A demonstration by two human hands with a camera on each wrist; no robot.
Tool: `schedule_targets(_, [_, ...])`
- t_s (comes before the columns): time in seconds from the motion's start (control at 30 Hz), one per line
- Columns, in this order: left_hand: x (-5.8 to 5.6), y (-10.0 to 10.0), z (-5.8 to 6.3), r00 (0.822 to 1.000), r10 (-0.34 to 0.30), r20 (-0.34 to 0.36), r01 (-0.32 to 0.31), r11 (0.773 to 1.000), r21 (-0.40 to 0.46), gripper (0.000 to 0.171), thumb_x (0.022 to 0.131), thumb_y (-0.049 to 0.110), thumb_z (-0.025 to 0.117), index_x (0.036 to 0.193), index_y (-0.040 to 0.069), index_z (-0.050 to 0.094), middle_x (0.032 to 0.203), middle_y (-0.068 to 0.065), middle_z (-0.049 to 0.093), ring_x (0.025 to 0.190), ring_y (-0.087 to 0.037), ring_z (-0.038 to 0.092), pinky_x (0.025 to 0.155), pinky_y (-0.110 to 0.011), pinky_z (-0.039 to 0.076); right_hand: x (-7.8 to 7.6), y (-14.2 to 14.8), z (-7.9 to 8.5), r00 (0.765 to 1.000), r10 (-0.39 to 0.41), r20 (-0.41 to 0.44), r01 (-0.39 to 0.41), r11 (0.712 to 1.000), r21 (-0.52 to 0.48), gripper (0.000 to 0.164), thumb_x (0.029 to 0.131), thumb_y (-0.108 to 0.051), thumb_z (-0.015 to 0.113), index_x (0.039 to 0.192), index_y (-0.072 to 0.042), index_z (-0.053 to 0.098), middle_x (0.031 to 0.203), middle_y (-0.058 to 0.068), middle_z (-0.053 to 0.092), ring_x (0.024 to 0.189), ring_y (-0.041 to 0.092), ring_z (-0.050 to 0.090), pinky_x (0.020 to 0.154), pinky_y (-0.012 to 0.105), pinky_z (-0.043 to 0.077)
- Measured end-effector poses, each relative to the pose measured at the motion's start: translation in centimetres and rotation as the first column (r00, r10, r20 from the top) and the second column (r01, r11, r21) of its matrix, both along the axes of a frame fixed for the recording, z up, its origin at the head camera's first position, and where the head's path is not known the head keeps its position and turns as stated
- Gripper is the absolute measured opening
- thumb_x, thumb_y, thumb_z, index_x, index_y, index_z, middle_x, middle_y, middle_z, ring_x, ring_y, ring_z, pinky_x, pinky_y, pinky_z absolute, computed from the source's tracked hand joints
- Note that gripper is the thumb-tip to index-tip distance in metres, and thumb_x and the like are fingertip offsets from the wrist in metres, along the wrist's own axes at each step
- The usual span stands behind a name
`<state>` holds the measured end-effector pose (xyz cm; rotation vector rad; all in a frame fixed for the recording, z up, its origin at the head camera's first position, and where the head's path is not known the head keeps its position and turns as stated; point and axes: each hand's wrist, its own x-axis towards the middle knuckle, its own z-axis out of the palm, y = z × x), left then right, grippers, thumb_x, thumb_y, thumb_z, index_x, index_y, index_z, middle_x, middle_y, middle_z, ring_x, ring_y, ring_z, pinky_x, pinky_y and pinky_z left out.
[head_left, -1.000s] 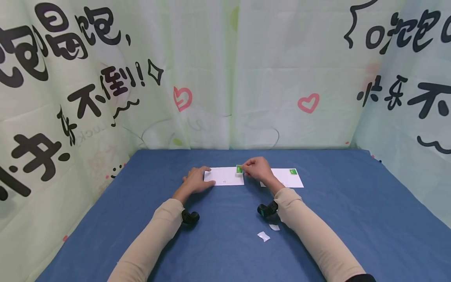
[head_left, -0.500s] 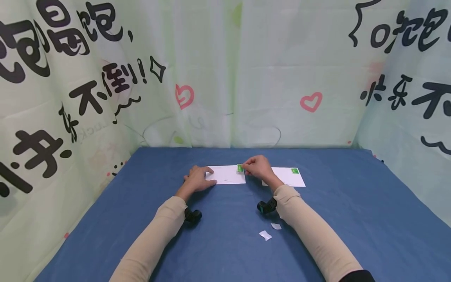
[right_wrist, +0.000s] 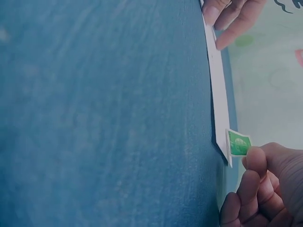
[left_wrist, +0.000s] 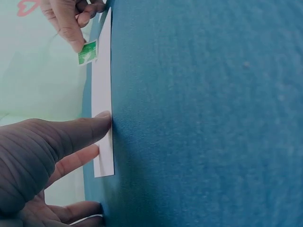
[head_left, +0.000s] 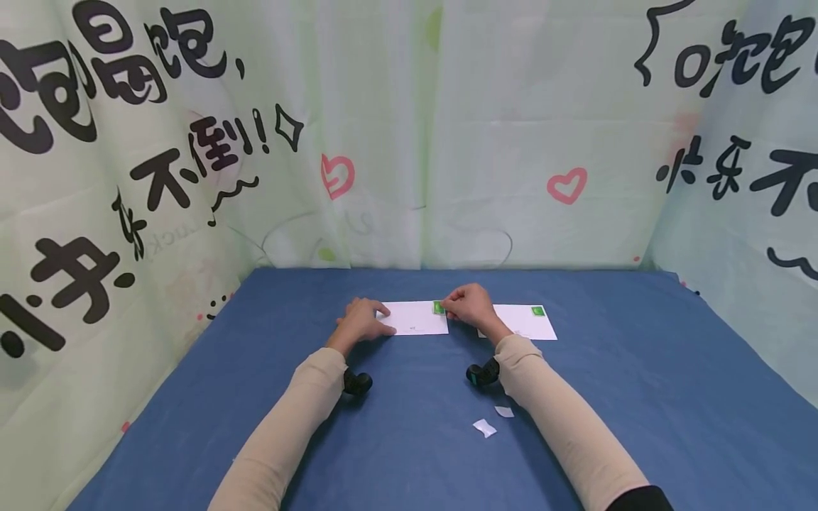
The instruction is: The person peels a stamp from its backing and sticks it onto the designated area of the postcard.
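My right hand (head_left: pixel 469 304) pinches a green postage stamp (right_wrist: pixel 239 143) by its edge between thumb and index finger, the other fingers curled. The stamp is tilted up at the top right corner of a white envelope (head_left: pixel 412 321), its inner edge right at the paper in the right wrist view. My left hand (head_left: pixel 363 321) rests at the envelope's left end. Its straight thumb (left_wrist: pixel 90 134) presses on the near edge and a finger touches the paper farther back. A second white envelope (head_left: pixel 527 328), with a green stamp (head_left: pixel 538 311) in its top right corner, lies partly behind my right wrist.
Two small white paper scraps lie nearer me on the blue cloth: one scrap (head_left: pixel 485 428) and a smaller scrap (head_left: pixel 504 411) beside my right forearm. A printed curtain (head_left: pixel 383 128) hangs behind the table's far edge. Each wrist wears a black camera (head_left: pixel 483 373).
The pinched stamp has come down slightly toward the envelope's corner. My left hand stays on the envelope, and the head view has shifted a little.
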<state>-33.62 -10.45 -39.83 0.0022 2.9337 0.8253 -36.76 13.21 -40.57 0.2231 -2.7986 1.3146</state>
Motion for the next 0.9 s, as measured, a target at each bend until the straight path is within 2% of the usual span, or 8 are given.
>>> schedule_targets(0.4, [-0.3, 0.1, 0.3, 1.000, 0.007, 0.022, -0.008, 1.000, 0.024, 0.044, 0.086, 0.027, 0.084, 0.126, 0.012, 0.073, 0.148, -0.021, 0.049, 0.142, -0.042, 0.034, 0.113, -0.072, 0.022, -0.6, -0.4, 0.0, 0.999, -0.034, 0.013, 0.033, 0.997, 0.074, 0.022, 0.098, -0.019, 0.068, 0.091, -0.001, 0.077, 0.067, 0.003, 0.068, 0.062, 0.014, 0.058, 0.060, 0.026, 0.044])
schedule_targets(0.9, [0.1, -0.1, 0.3, 1.000, -0.002, 0.014, 0.002, 1.000, 0.014, 0.044, 0.089, 0.030, 0.081, 0.128, 0.014, 0.071, 0.148, -0.022, 0.048, 0.141, -0.043, 0.035, 0.113, -0.070, 0.023, -1.3, -0.6, -0.2, 1.000, -0.009, -0.003, 0.009, 0.985, 0.172, 0.025, 0.097, -0.022, 0.069, 0.081, -0.005, 0.076, 0.064, 0.001, 0.064, 0.062, 0.016, 0.054, 0.061, 0.029, 0.040])
